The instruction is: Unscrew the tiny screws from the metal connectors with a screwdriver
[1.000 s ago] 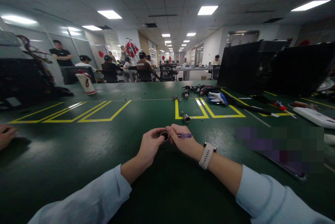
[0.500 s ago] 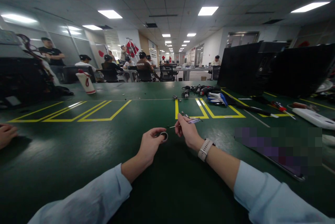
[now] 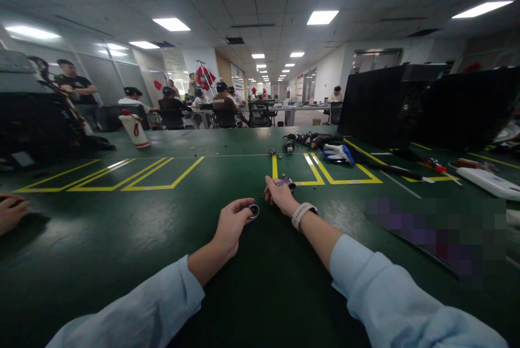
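Between thumb and fingers, my left hand (image 3: 232,224) pinches a small round metal part (image 3: 254,211), its ringed face toward the right. My right hand (image 3: 280,196) is low over the table just beyond it, fingers bent together and tips close to the tabletop. A purplish screwdriver handle (image 3: 283,179) shows behind that hand; its shaft is not visible. Beside it is a dark metal cylinder (image 3: 291,185), partly covered by the hand. Tiny dark bits (image 3: 261,197) lie near the right fingertips.
Yellow tape outlines (image 3: 148,174) mark the green table (image 3: 162,239). Cables (image 3: 303,139), a blue-white glove (image 3: 338,154) and a red screwdriver (image 3: 436,165) lie right. A white bottle (image 3: 135,129) stands back left. Another person's hand (image 3: 12,212) rests at the left edge.
My right hand has moved slightly left and turned down toward the table. The screwdriver's shaft, seen earlier pointing left, no longer shows. My left hand has barely moved.
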A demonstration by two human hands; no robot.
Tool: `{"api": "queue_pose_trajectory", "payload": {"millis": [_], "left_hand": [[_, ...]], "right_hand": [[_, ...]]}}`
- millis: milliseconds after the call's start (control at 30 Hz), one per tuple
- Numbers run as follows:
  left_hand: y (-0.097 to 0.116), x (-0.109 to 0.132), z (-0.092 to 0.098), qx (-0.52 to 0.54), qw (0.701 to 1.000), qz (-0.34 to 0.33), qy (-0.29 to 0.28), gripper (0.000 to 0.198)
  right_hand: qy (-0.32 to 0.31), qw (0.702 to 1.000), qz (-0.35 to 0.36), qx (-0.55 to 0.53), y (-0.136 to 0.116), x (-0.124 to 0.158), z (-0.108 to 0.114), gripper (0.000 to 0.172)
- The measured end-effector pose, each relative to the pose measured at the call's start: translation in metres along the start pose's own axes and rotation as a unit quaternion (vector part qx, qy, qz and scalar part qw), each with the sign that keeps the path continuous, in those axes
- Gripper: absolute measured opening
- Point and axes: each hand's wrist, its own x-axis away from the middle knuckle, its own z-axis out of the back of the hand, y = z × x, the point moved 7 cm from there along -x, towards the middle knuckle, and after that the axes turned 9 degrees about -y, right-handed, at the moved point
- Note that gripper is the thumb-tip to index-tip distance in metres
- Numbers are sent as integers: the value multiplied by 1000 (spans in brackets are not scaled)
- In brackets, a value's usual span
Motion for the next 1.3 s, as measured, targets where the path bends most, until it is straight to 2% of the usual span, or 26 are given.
{"api": "queue_pose_trajectory", "payload": {"millis": [300, 400, 533, 700, 833, 967, 1300], "left_hand": [[2, 2, 1, 3, 1000, 8, 6, 29], [-2, -1, 3, 9, 1000, 11, -4, 29], [-4, -5, 6, 10, 1000, 4, -15, 31], [-2, -5, 4, 11, 1000, -3, -24, 31], [3, 1, -1, 32, 999, -5, -19, 31], [8, 7, -8, 23, 999, -12, -40, 30], [8, 13, -18, -31, 996, -19, -80, 36]], "right_hand": [[-24, 996, -65, 50, -4, -1, 0, 36], [-56, 992, -104, 41, -6, 14, 2, 36], [-75, 989, -125, -5, -4, 48, 7, 35], [-54, 989, -96, -94, -5, 85, 6, 39], [-73, 984, -1, -161, -22, 97, -5, 39], [-106, 986, 56, -117, -34, 100, -14, 32], [-96, 987, 89, -93, -29, 96, -12, 30]]}}
